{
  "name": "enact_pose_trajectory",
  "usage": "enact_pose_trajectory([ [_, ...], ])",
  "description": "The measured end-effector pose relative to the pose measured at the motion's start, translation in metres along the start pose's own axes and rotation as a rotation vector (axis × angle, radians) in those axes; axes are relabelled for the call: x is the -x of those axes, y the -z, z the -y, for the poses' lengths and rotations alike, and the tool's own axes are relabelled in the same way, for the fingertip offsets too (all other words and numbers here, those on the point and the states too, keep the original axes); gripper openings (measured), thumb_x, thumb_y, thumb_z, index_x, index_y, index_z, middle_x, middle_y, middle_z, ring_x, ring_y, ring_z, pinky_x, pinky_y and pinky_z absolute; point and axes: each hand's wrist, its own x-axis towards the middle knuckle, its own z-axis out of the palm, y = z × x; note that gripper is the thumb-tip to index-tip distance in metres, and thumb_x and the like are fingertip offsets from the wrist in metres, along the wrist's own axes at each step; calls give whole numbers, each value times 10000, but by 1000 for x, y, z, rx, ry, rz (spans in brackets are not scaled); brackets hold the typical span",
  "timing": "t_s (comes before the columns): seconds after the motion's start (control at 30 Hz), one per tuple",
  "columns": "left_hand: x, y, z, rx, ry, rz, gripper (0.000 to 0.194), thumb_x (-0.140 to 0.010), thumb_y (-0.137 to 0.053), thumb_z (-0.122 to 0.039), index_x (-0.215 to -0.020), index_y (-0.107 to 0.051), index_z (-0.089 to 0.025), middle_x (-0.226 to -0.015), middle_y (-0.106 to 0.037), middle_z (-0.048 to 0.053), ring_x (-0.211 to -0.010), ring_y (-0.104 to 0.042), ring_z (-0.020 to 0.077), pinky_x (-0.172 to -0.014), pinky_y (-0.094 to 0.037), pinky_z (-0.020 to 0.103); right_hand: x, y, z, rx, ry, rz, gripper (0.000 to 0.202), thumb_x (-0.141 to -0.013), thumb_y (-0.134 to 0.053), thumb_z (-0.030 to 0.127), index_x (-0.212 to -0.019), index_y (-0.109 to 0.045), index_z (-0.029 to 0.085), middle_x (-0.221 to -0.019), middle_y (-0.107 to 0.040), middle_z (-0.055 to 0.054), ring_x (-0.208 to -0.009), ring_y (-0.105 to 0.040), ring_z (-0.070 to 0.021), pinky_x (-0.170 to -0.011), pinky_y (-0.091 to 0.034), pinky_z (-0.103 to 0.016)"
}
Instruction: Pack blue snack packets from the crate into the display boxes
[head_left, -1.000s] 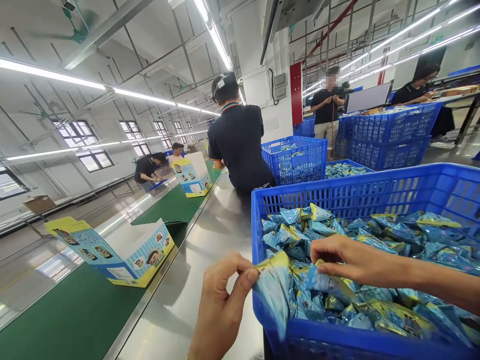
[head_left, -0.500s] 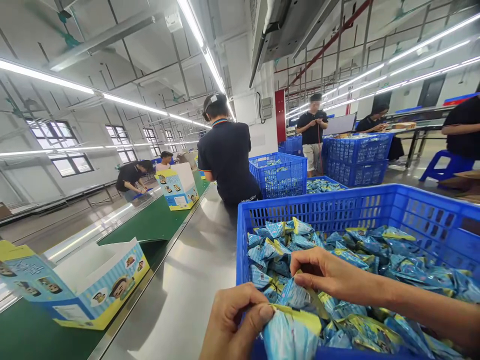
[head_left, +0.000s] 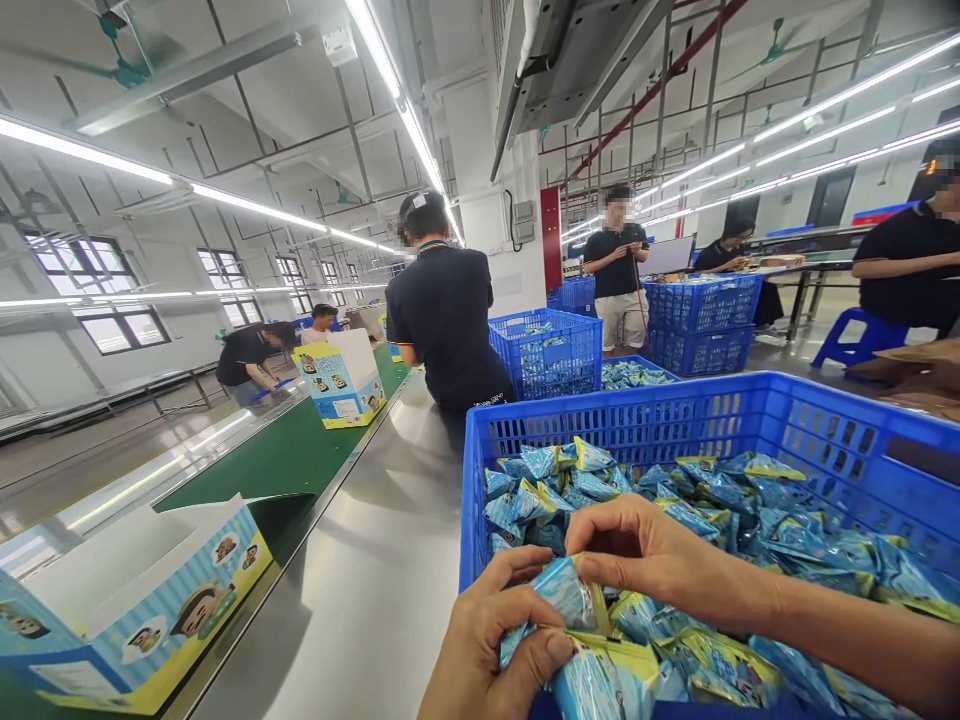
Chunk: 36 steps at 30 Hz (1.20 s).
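Observation:
My left hand, at the bottom centre, is closed on a blue and yellow packet at the near edge of the blue crate. Between my two hands is a second packet; its top edge is pinched by the thumb and fingertips of my right hand, and fingers of my left hand lie round its left side. My right forearm reaches in over the crate, above many similar packets.
Open printed cartons stand on the green conveyor at left. A metal ledge runs beside it. One person stands ahead, others farther off. More blue crates stand behind mine.
My left hand has come up against the second packet, and its fingers now reach round it. The near carton has shifted left and partly out of view.

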Motion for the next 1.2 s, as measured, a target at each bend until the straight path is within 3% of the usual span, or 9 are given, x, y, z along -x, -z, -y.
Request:
enact_pose_trajectory([
  [0.17, 3, -2, -16, -14, 67, -53, 476, -1045, -746, -642, -832, -849, -229, -1180, -798, 137, -1178, -768, 342, -949, -609, 381, 1, -3, 7, -15, -9, 14, 494, -942, -891, 679, -969, -781, 198, -807, -700, -5, -758, -644, -189, -778, -554, -334],
  [0.27, 5, 3, -25, -16, 131, -184, 454, -1038, -774, -599, -792, -818, -221, -1152, -790, 120, -1215, -733, 341, -974, -578, 352, -4, 6, 4, 17, 12, -74, 559, -993, -778, 739, -1058, -751, 185, -895, -736, -46, -792, -709, -211, -793, -608, -368],
  [0.43, 10, 20, -28, 137, 182, -325, 426, -1033, -801, -569, -846, -805, -186, -1345, -748, 132, -1023, -750, 267, -788, -557, 283, -21, 60, -24, 374, -55, -306, 522, -984, -604, 711, -1071, -666, 200, -878, -658, -17, -718, -645, -187, -705, -592, -348],
  [0.53, 11, 25, -30, 238, 162, -371, 410, -1030, -820, -551, -864, -802, -177, -1373, -718, 127, -924, -720, 216, -765, -565, 277, -24, 95, -48, 567, -128, -255, 375, -869, -713, 570, -954, -682, 206, -739, -605, 5, -689, -597, -210, -704, -550, -361],
  [0.63, 13, 23, -38, 285, 128, -399, 372, -1019, -845, -517, -867, -816, -179, -1395, -702, 124, -993, -729, 235, -829, -584, 293, -23, 111, -74, 750, -200, -144, 279, -812, -721, 404, -965, -748, 172, -736, -645, -36, -741, -633, -260, -823, -563, -431],
  [0.77, 14, 22, -49, 320, 125, -486, 378, -979, -888, -527, -837, -820, -184, -1398, -696, 112, -1015, -729, 238, -781, -556, 264, -21, 100, -107, 897, -257, 28, 681, -835, -700, 253, -1502, -691, 114, -1177, -736, -164, -1070, -728, -337, -1051, -565, -498],
  [0.93, 15, 29, -45, 314, 84, -453, 360, -1006, -859, -527, -893, -854, -185, -1397, -695, 133, -997, -737, 241, -777, -562, 267, -22, 83, -133, 1026, -321, 168, 926, -787, -784, 161, -1687, -564, 165, -1726, -422, -294, -1560, -473, -515, -1273, -421, -651],
  [1.03, 14, 29, -44, 343, 83, -480, 401, -987, -871, -544, -827, -836, -178, -1367, -710, 134, -998, -744, 249, -787, -566, 266, -19, 85, -138, 1085, -347, 171, 893, -840, -764, 195, -1703, -535, 159, -1768, -390, -288, -1602, -419, -529, -1297, -398, -681],
  [1.2, 12, 24, -53, 416, 116, -525, 452, -920, -912, -586, -763, -814, -174, -1366, -707, 133, -894, -712, 219, -777, -594, 275, -21, 88, -139, 1125, -289, 32, 529, -973, -650, 278, -1494, -667, 192, -1540, -627, -199, -1487, -555, -382, -1287, -453, -541],
])
